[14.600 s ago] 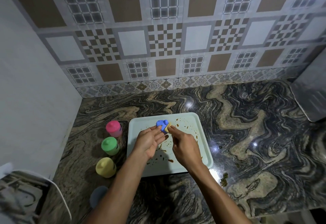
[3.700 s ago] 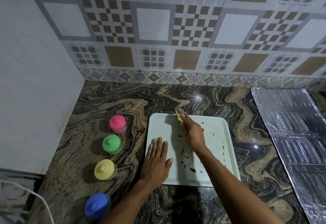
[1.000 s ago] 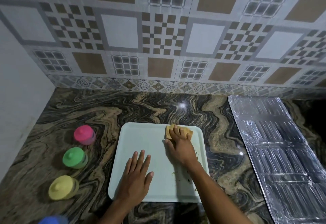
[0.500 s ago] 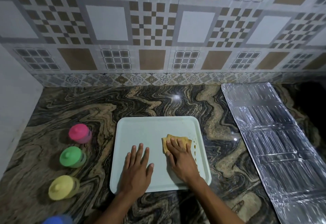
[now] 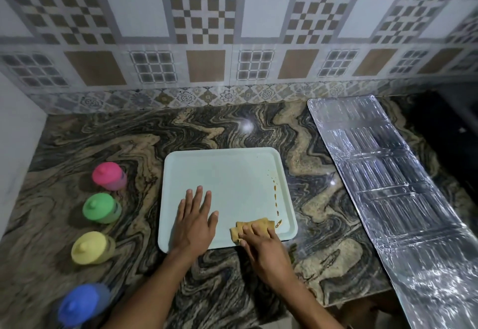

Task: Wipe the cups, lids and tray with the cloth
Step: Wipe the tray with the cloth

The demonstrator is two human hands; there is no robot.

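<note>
From the head camera, your left hand (image 5: 195, 221) lies flat and spread, palm down, on the near-left part of the pale green tray (image 5: 225, 173), gripping nothing. Your right hand (image 5: 263, 247) presses its fingers onto the folded tan cloth (image 5: 254, 226) at the tray's near-right corner, beside brown streaks (image 5: 275, 195) running along the right rim. 4 lidded cups stand in a row left of the tray on the marbled counter (image 5: 310, 178): pink (image 5: 109, 175), green (image 5: 101, 207), yellow (image 5: 92, 247), blue (image 5: 81, 304). A foil sheet (image 5: 393, 186) lies to the right.
</note>
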